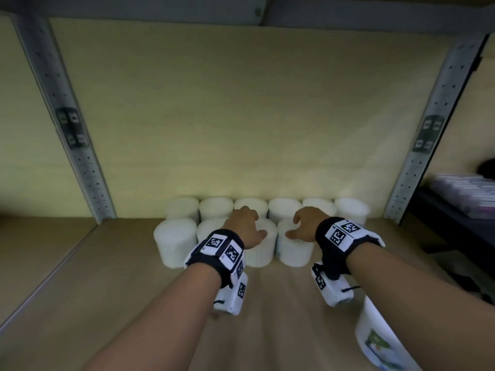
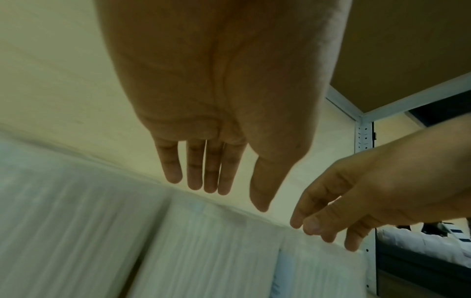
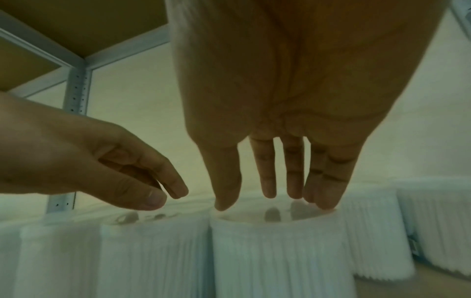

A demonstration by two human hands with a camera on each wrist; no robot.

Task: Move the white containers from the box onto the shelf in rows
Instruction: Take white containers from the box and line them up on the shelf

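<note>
White ribbed containers stand in two rows on the wooden shelf (image 1: 80, 290): a back row (image 1: 284, 207) against the wall and a shorter front row (image 1: 175, 242). My left hand (image 1: 254, 223) hovers over one front container (image 1: 261, 253), fingers straight and apart from its lid in the left wrist view (image 2: 234, 193). My right hand (image 1: 297, 224) is over the rightmost front container (image 1: 294, 253); in the right wrist view its fingertips (image 3: 323, 203) touch that container's lid (image 3: 254, 219). Neither hand grips anything. The box is out of view.
Grey metal uprights (image 1: 67, 129) (image 1: 428, 135) frame the bay, with an upper shelf (image 1: 241, 9) overhead. A white container with a coloured label (image 1: 375, 341) sits at the bottom right under my right forearm. A dark shelf with packets (image 1: 468, 194) lies to the right.
</note>
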